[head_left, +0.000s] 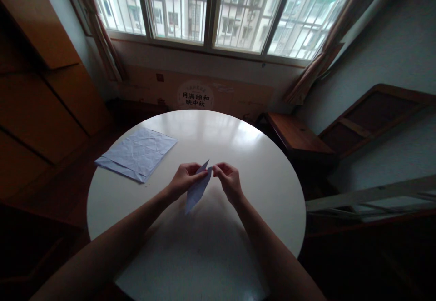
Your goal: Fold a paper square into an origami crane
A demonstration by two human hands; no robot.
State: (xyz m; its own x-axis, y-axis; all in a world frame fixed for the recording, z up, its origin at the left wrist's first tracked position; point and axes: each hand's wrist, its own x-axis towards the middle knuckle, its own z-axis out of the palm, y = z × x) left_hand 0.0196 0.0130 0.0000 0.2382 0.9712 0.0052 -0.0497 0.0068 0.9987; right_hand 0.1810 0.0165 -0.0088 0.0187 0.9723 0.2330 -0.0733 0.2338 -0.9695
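Observation:
A folded piece of pale paper is held above the middle of the round white table. Its lower end narrows to a point, and another pointed corner sticks up between the hands. My left hand is closed on it, with the thumb lying across the near face and the fingers behind. At the paper's upper right edge, my right hand pinches a small tip between thumb and finger. The fold layers are too small to make out clearly.
Creased pale paper sheets lie stacked at the table's left, slightly past its edge. A wooden stool or bench stands beyond the table on the right. Barred windows are behind, above a printed cardboard panel. Wooden cabinets line the left.

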